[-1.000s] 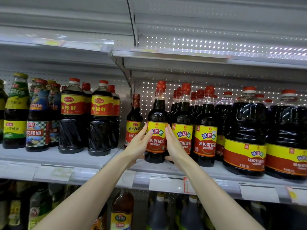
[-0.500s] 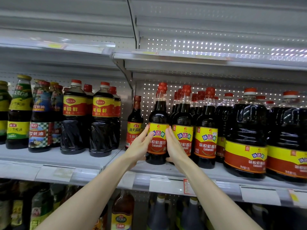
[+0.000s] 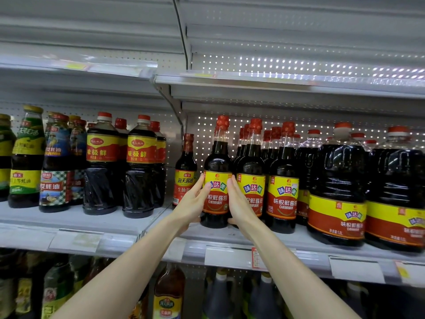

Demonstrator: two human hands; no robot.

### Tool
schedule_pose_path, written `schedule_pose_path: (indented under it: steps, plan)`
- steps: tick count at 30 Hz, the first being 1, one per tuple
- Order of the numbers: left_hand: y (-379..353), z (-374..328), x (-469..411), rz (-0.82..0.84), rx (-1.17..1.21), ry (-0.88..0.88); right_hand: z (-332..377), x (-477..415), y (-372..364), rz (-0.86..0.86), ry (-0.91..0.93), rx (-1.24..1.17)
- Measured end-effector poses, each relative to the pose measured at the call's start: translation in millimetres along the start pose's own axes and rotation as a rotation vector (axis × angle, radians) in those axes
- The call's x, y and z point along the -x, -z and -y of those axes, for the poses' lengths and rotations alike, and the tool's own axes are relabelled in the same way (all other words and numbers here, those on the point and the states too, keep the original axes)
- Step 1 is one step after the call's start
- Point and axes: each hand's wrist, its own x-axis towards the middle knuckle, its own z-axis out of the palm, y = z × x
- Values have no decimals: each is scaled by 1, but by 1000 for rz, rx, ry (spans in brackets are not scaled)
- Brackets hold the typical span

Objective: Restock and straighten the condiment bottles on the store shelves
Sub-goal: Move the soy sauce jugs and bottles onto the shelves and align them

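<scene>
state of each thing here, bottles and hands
front bottle, upright on the shelf, capped, held from both sides
left hand, holds the bottle's left side
right hand, holds its right side
small bottle, upright, capped, set further back
big jugs, upright, capped, labels forward

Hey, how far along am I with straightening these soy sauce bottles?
Done: the neighbouring bottles and big jugs to the right stand upright, labels forward. In hand: left hand and right hand hold the front soy sauce bottle. Left: the small bottle beside it sits further back.
</scene>
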Motion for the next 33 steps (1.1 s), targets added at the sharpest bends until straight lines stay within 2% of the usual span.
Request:
schedule_pose_path:
  steps: [12, 22, 33]
  plan:
    - [-6, -10, 17, -51, -25, -38, 6, 17, 8, -54, 28, -35]
    - [-9, -31, 75, -79, -136, -136, 23, 78, 32, -107, 90, -22]
    - [-45, -60, 135, -60, -186, -241, 38, 146, 72, -155, 148, -43]
